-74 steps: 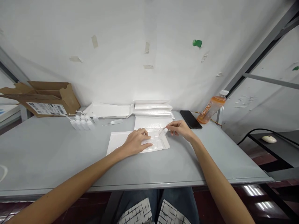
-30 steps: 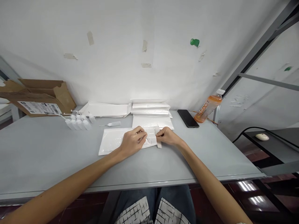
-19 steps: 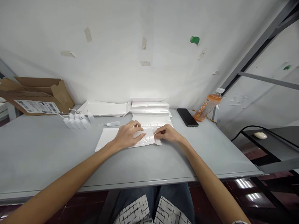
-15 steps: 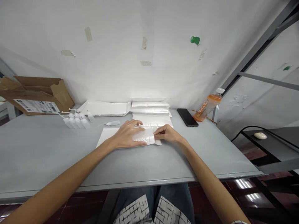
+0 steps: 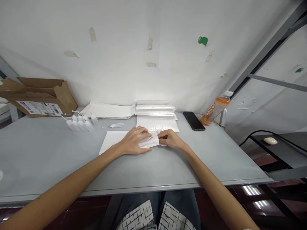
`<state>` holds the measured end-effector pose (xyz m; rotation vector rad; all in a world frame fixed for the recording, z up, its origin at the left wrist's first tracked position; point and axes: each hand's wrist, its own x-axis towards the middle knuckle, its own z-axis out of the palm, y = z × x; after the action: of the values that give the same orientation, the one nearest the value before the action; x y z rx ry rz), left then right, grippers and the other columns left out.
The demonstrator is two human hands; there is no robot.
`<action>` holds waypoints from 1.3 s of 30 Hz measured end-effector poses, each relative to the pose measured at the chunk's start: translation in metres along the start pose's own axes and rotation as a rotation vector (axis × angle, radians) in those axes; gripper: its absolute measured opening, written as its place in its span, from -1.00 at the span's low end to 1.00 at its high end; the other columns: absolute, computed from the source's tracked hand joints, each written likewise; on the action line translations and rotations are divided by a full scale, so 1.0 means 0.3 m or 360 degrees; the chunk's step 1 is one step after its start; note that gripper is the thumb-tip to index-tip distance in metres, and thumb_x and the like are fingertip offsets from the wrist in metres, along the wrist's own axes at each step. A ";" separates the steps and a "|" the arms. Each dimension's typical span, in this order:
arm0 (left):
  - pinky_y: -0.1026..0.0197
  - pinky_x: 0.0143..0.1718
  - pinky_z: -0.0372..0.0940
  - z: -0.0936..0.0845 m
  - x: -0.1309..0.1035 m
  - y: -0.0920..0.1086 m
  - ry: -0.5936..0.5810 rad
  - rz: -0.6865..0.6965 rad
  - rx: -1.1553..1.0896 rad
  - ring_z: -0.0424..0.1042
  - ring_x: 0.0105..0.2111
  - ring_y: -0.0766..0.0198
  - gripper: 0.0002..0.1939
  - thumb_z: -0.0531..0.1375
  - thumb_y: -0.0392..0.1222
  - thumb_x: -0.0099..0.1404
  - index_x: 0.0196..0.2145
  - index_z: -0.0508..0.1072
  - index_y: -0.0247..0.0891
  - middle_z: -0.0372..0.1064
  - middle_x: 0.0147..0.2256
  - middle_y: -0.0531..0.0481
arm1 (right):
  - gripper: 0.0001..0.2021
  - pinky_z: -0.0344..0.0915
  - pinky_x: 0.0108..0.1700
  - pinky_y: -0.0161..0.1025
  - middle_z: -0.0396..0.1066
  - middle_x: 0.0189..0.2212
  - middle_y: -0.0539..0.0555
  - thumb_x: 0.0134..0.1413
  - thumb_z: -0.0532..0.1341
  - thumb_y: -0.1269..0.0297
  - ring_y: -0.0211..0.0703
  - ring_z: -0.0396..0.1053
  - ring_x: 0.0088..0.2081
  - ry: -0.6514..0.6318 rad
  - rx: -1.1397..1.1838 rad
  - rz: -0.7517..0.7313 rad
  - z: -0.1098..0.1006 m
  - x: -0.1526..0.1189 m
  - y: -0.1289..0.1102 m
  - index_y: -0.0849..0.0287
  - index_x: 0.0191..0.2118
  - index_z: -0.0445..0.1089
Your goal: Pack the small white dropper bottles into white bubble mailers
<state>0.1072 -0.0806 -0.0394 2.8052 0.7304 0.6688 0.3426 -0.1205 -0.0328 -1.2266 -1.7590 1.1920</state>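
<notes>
The envelope (image 5: 153, 141) is lying mid-frame; the left hand (image 5: 134, 141) is resting, fingers spread, across it. The right hand (image 5: 170, 139) is touching its right end; whether it is gripping, I cannot tell.

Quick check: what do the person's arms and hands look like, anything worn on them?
Left hand and right hand: ungloved, no rings visible. The left forearm and right forearm are bare; a pale sliver at the right one's frame edge is too small to identify.
</notes>
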 end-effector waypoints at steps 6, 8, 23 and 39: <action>-0.04 0.00 0.27 -0.012 0.002 -0.004 -0.0067 -0.0006 0.0007 0.39 -0.03 0.01 -0.50 0.29 0.12 0.21 0.00 0.50 -0.23 0.42 -0.02 -0.18 | -0.75 0.20 -0.36 -0.24 0.46 -0.49 0.06 -0.14 0.36 0.15 -0.23 0.25 -0.44 0.0073 0.0051 0.0120 -0.035 -0.007 -0.022 0.24 -0.38 0.61; -0.04 0.01 0.26 -0.018 0.003 -0.004 -0.0085 -0.0010 0.0004 0.39 -0.03 0.01 -0.49 0.29 0.14 0.22 0.01 0.50 -0.23 0.42 -0.01 -0.18 | -0.77 0.20 -0.35 -0.23 0.48 -0.46 0.07 -0.13 0.35 0.15 -0.21 0.26 -0.42 0.0089 0.0036 0.0104 -0.035 -0.009 -0.027 0.23 -0.40 0.60; -0.01 -0.05 0.25 -0.033 0.006 0.001 -0.0148 -0.0005 0.0037 0.40 -0.05 0.00 -0.47 0.23 0.24 0.24 -0.05 0.52 -0.24 0.45 -0.03 -0.17 | -0.87 0.02 -0.47 -0.29 0.25 -0.60 -0.04 -0.13 0.29 0.30 -0.32 0.09 -0.50 -0.0093 0.0000 -0.0065 0.014 -0.005 -0.015 0.22 -0.58 0.47; 0.20 -0.31 0.12 -0.144 0.011 -0.008 -0.0550 -0.0235 0.0100 0.42 -0.13 0.07 -0.39 0.27 0.39 0.09 -0.15 0.53 -0.17 0.44 -0.06 -0.08 | -0.68 0.09 -0.52 -0.28 0.40 -0.58 0.03 0.01 0.34 0.02 -0.30 0.21 -0.58 0.0289 -0.0251 0.0128 -0.083 0.046 -0.068 0.23 -0.34 0.59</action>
<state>0.0888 -0.0749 -0.0007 2.7781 0.8868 0.1315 0.3534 -0.1029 -0.0046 -1.4621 -1.7072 0.9670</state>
